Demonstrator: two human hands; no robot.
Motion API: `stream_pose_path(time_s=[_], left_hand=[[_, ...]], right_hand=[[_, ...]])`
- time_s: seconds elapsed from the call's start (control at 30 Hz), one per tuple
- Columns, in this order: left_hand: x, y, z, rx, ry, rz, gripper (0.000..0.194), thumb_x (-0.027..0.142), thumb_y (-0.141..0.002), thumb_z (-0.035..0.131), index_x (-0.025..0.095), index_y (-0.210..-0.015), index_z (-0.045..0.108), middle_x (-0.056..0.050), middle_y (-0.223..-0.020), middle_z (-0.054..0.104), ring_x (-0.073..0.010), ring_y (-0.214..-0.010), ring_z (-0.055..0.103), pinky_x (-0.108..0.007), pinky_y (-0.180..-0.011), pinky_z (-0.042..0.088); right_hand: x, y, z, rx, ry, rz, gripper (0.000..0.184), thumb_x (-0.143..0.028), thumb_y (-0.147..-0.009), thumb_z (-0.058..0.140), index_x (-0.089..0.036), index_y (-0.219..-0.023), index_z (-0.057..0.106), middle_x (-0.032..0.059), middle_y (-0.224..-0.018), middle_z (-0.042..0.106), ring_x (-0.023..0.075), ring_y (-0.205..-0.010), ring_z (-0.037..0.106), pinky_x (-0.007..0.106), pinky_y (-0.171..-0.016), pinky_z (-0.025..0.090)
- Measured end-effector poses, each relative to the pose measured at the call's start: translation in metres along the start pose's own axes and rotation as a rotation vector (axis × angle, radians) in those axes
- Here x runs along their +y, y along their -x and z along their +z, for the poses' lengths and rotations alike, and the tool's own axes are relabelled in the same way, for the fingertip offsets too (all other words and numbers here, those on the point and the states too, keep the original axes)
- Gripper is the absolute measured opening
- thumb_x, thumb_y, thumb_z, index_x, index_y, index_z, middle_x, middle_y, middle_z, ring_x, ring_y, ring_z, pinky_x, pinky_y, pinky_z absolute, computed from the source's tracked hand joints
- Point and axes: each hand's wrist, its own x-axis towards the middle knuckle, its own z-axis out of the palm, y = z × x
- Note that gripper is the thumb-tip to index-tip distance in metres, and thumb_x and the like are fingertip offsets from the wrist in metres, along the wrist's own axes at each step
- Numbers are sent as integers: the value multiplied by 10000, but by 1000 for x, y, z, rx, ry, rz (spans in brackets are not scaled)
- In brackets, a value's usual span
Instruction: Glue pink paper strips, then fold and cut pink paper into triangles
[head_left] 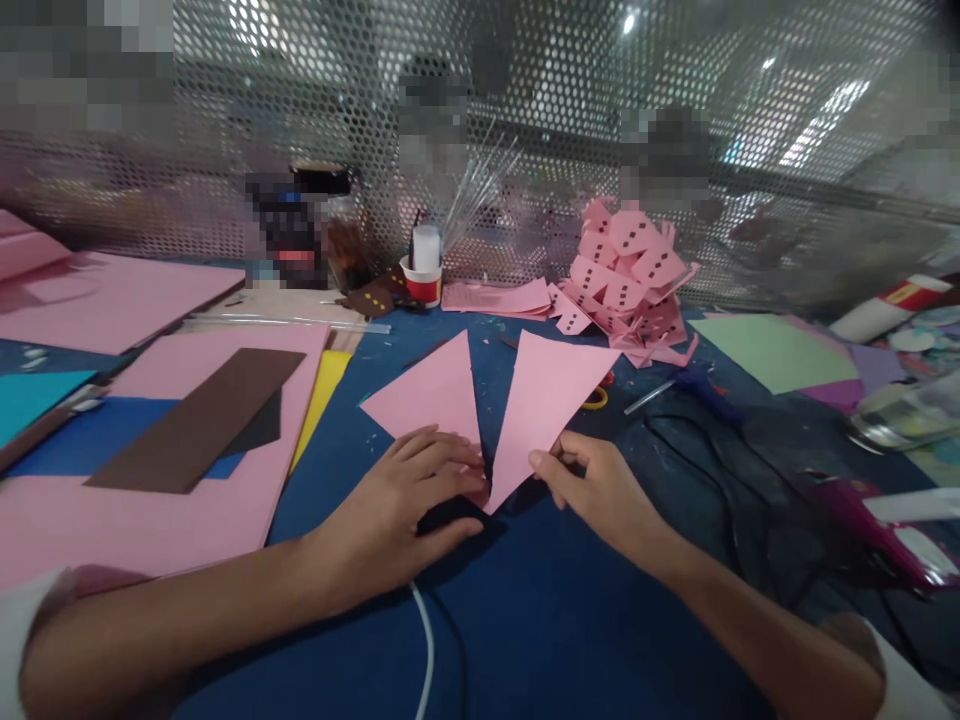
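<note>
Two pink paper pieces with tapering ends lie before me on the blue tabletop. My left hand [405, 505] has its fingers stretched out over the lower part of the left pink paper piece [439, 390], thumb held apart. Between thumb and fingertips, my right hand [592, 485] pinches the lower right edge of the right pink paper piece [551, 390], which looks slightly raised. The lower tips of both pieces come close together between my hands. Yellow and red scissors handles [596, 397] peek out behind the right piece.
Left are pink sheets [202, 535] with a brown strip [202, 415] on top. Behind stand a paper cup [422, 285] and a pile of dotted pink cutouts [622, 280]. A blue glue gun [709, 393], cables and a glass jar [907, 415] lie right. A white cable [427, 640] runs in front.
</note>
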Motion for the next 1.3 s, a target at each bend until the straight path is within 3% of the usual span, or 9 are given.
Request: stream_pose_path(time_s=[0.27, 0.73, 0.9, 1.07, 1.2, 1.3], left_hand=[[4, -7, 5, 78, 210, -2, 46, 203, -895, 731, 224, -934, 720, -51, -1037, 708, -216, -1170, 581, -409, -1032, 484], [8, -6, 4, -65, 345, -66, 117, 245, -828, 789, 220, -932, 741, -65, -1026, 708, -224, -1127, 582, -372, -941, 546], [11, -7, 1, -61, 418, -185, 169, 321, -819, 790, 195, -878, 694, -56, -1026, 678, -210, -1054, 604, -350, -934, 531], [16, -10, -1, -64, 581, -316, 310, 429, -828, 766, 172, -733, 622, 5, -820, 585, -132, -758, 542, -253, -715, 483], [19, -11, 0, -67, 778, -418, 277, 387, -818, 771, 159, -723, 647, 24, -746, 561, -102, -683, 514, -228, -649, 430], [19, -10, 3, -85, 917, -511, 245, 376, -834, 751, 159, -776, 653, 12, -764, 635, -91, -632, 537, -222, -609, 430]], right_hand=[[3, -1, 6, -34, -29, -54, 337, -386, -959, 569, -200, -680, 542, -42, -541, 544, 117, -528, 505, 239, -551, 379], [-2, -1, 7, -24, -76, -102, 319, -385, -947, 580, -205, -687, 538, -40, -521, 543, 119, -519, 511, 242, -559, 394], [-2, 0, 7, -24, -113, -120, 315, -384, -952, 583, -205, -697, 538, -44, -515, 548, 114, -512, 502, 242, -566, 397], [-3, 1, 8, -5, -146, -140, 311, -370, -952, 589, -205, -694, 533, -49, -514, 550, 113, -516, 496, 243, -579, 396], [-4, 2, 8, -6, -150, -151, 312, -363, -945, 602, -202, -685, 541, -50, -506, 546, 114, -513, 498, 245, -577, 395], [-5, 2, 8, -13, -141, -148, 310, -360, -947, 595, -199, -686, 550, -47, -511, 549, 115, -519, 506, 245, -580, 398]])
